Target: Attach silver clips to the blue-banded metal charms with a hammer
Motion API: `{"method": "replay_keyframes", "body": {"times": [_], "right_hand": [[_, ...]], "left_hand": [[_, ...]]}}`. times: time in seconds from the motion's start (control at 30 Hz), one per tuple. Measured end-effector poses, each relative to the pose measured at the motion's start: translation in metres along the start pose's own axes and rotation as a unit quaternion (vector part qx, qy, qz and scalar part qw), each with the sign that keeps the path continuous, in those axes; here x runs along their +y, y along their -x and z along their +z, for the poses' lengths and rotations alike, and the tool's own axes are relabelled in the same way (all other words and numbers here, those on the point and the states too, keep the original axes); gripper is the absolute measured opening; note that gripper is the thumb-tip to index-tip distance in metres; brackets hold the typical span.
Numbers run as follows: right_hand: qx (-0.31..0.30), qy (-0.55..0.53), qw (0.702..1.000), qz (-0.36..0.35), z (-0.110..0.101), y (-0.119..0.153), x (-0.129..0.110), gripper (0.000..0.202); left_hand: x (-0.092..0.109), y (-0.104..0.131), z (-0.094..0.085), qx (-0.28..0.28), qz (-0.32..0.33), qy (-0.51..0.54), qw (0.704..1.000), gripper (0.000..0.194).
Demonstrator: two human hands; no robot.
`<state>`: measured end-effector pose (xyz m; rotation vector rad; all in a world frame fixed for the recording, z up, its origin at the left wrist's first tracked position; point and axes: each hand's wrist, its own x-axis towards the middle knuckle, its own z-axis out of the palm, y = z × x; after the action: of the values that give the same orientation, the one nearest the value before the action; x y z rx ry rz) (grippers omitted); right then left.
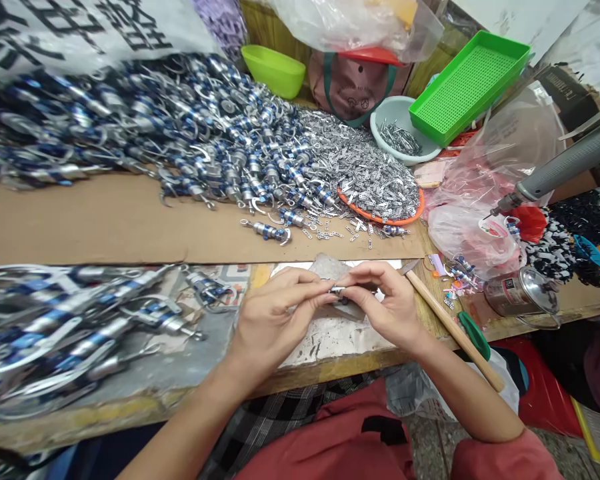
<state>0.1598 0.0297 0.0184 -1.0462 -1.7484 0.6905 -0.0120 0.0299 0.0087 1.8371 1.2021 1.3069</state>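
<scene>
My left hand and my right hand meet over the front edge of the bench. Both are closed, thumbs and fingertips pinching one small silvery metal piece between them. Fingers cover most of it, so its exact kind does not show. Just behind my fingertips lies a grey stone-like block on a white, stained sheet. To the right of my right hand rests a hammer with a wooden handle.
Blue-and-silver metal assemblies are heaped at the back left, others at the front left. Small metal links fill an orange-rimmed tray. A grey power screwdriver hangs at right above plastic bags and a metal can.
</scene>
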Motion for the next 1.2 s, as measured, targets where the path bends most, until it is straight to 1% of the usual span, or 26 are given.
{"method": "replay_keyframes", "body": {"times": [0.03,0.1,0.17,0.2,0.27,0.33,0.43,0.5,0.6,0.67,0.7,0.77,0.83,0.87,0.93,0.97,1.0,1.03,1.07,1.1,1.13,1.17,1.2], "right_hand": [[-0.002,0.03,0.999,-0.038,-0.003,0.002,0.001,0.024],[-0.013,0.105,0.983,-0.149,-0.009,0.005,0.001,0.029],[-0.034,0.173,0.949,-0.261,-0.016,0.006,0.0,0.027],[-0.046,0.199,0.931,-0.302,-0.019,0.006,-0.001,0.026],[-0.063,0.233,0.907,-0.346,-0.023,0.004,-0.003,0.024],[-0.057,0.247,0.901,-0.352,-0.024,0.003,-0.005,0.022],[-0.041,0.264,0.912,-0.312,-0.022,0.005,-0.007,0.024],[-0.051,0.274,0.92,-0.277,-0.019,0.009,-0.008,0.026],[-0.07,0.261,0.937,-0.22,-0.016,0.016,-0.011,0.02],[-0.085,0.227,0.956,-0.168,-0.016,0.02,-0.015,0.017],[-0.093,0.204,0.965,-0.136,-0.017,0.021,-0.018,0.017],[-0.106,0.167,0.978,-0.07,-0.02,0.022,-0.024,0.019],[-0.131,0.15,0.98,-0.021,-0.026,0.018,-0.029,0.021],[-0.16,0.146,0.976,-0.004,-0.03,0.013,-0.029,0.021],[-0.223,0.147,0.964,0.017,-0.038,-0.001,-0.023,0.021],[-0.235,0.17,0.957,0.028,-0.041,-0.011,-0.017,0.021],[-0.232,0.221,0.946,0.045,-0.043,-0.021,-0.01,0.022],[-0.21,0.286,0.933,0.065,-0.043,-0.032,-0.001,0.024],[-0.187,0.369,0.906,0.088,-0.041,-0.042,0.009,0.026],[-0.179,0.435,0.876,0.111,-0.038,-0.051,0.018,0.026],[-0.179,0.477,0.851,0.128,-0.033,-0.058,0.027,0.025],[-0.188,0.5,0.834,0.139,-0.027,-0.064,0.034,0.024],[-0.196,0.506,0.828,0.144,-0.021,-0.068,0.039,0.024]], "left_hand": [[0.003,0.0,-0.001,0.008,-0.029,0.019,0.999,0.013],[0.009,-0.002,-0.005,0.018,-0.076,0.053,0.995,0.008],[0.015,-0.003,-0.009,0.005,-0.096,0.07,0.993,0.006],[0.018,-0.003,-0.012,-0.007,-0.098,0.069,0.993,0.006],[0.022,-0.004,-0.016,-0.03,-0.087,0.06,0.994,0.006],[0.025,-0.004,-0.019,-0.044,-0.07,0.048,0.995,0.007],[0.025,-0.004,-0.021,-0.05,-0.056,0.035,0.997,0.009],[0.024,-0.003,-0.019,-0.057,-0.076,0.054,0.994,0.009],[0.021,0.003,-0.013,-0.079,-0.154,0.141,0.975,0.008],[0.02,0.009,-0.006,-0.07,-0.214,0.198,0.954,0.006],[0.02,0.013,-0.003,-0.056,-0.239,0.224,0.943,0.009],[0.022,0.02,0.003,-0.038,-0.281,0.272,0.92,0.026],[0.024,0.026,0.008,-0.023,-0.309,0.31,0.899,0.044],[0.025,0.028,0.011,-0.012,-0.319,0.323,0.891,0.048],[0.025,0.03,0.014,0.009,-0.336,0.343,0.877,0.049],[0.025,0.03,0.015,0.019,-0.343,0.353,0.87,0.05],[0.025,0.03,0.016,0.023,-0.35,0.36,0.864,0.051],[0.024,0.03,0.017,0.025,-0.357,0.364,0.86,0.053],[0.024,0.03,0.017,0.026,-0.361,0.363,0.859,0.056],[0.023,0.03,0.018,0.027,-0.365,0.358,0.859,0.059],[0.023,0.03,0.018,0.025,-0.369,0.353,0.859,0.062],[0.023,0.029,0.018,0.019,-0.375,0.349,0.859,0.066],[0.022,0.029,0.017,0.011,-0.382,0.347,0.857,0.07]]}}
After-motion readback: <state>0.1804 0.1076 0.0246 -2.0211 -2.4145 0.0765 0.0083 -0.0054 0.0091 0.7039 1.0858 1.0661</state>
